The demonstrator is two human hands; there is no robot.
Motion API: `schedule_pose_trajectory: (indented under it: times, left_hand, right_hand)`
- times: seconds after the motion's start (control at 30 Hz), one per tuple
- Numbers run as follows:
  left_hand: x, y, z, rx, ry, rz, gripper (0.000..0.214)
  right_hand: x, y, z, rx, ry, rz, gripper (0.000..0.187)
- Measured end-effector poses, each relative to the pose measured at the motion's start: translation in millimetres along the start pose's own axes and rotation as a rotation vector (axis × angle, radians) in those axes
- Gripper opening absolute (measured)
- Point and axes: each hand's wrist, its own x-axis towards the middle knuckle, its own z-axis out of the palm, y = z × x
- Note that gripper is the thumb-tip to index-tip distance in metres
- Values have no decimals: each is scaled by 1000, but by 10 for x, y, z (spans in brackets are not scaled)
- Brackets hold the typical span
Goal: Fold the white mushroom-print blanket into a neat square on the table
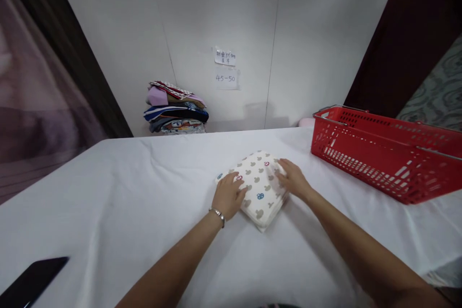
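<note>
A folded white cloth printed with grey, blue and red mushroom shapes lies on the white-covered table in front of me. Its layered edge shows along the lower right side, and one corner points towards me. My left hand, with a metal bracelet at the wrist, rests on the cloth's left side, thumb and fingers apart. On the opposite side, my right hand touches the right edge, fingers stretched over the fabric and thumb spread below them. The right fingertips are partly blurred against the cloth.
A red plastic basket with metal handles stands at the right. At the table's far edge is a pile of folded fabrics by the white wall. A black phone-like slab lies near left. Paper labels hang on the wall.
</note>
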Motion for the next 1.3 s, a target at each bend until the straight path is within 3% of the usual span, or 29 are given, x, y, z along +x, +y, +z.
schedule_pose_trajectory:
  times: [0.13, 0.27, 0.43, 0.53, 0.7, 0.9, 1.13, 1.3]
  left_hand:
    - [55, -245, 171, 78, -25, -74, 40]
    - [6, -330, 230, 151, -49, -48, 45]
    - [182, -212, 132, 284, -149, -112, 46]
    - [294, -177, 162, 339, -131, -107, 53]
    - [287, -262, 303, 384, -157, -113, 57]
    - [230, -319, 332, 363, -132, -93, 57]
    - [286, -285, 213, 256, -197, -138, 56]
    - [494, -428, 19, 149, -214, -333, 56]
  right_hand:
    - [-261, -364, 261, -164, -203, -198, 52]
    - [-390, -436, 331, -197, -323, -191, 55]
    - [-192, -512, 141, -159, -449, -149, 55]
    - [88, -551, 101, -173, -389, -98, 59]
    - [554, -318, 324, -266, -294, -42, 64]
    - [642, -18, 599, -337, -323, -5, 61]
    - [683, -9, 359, -204, -355, 62, 53]
    - [729, 211, 149, -232, -398, 223, 73]
